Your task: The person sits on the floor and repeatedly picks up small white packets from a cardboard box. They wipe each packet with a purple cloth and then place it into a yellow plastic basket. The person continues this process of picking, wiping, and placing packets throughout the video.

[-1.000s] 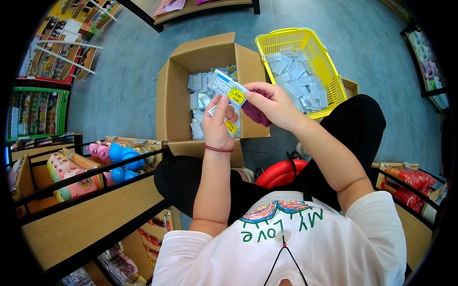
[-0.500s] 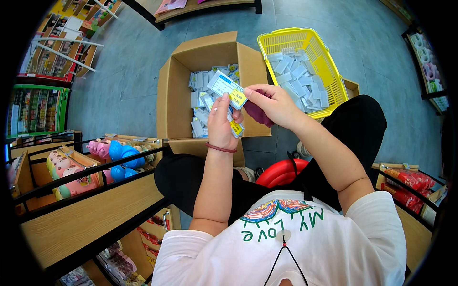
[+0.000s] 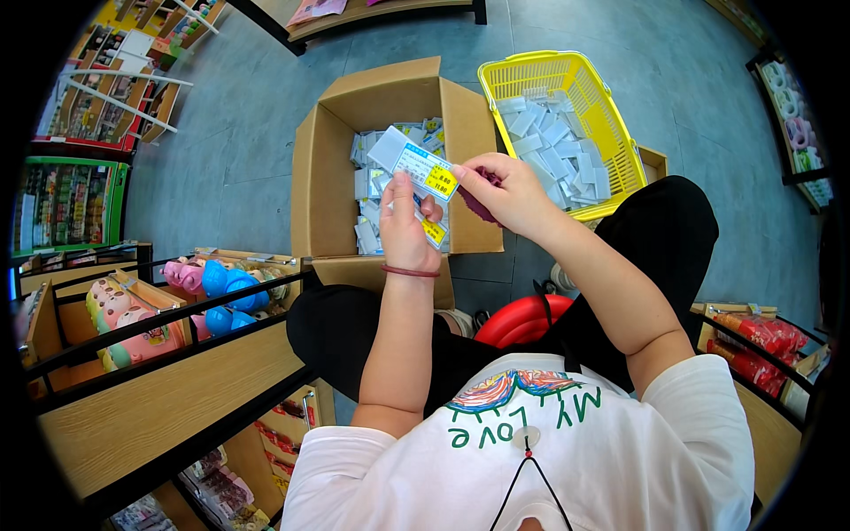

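Head view: the left hand [image 3: 409,232] pinches a small white shelf price tag [image 3: 414,165] with a yellow corner by its near edge, and the right hand [image 3: 506,190] nips the tag's right end, fingers closed on it. It looks light, thin, fairly stiff plastic, likely slick, so edges are the best hold. It hangs above the open cardboard box [image 3: 310,190] of similar tags; the yellow basket [image 3: 620,133] lies far right. Left, shelf rails crowd in; ahead, floor leaves room.
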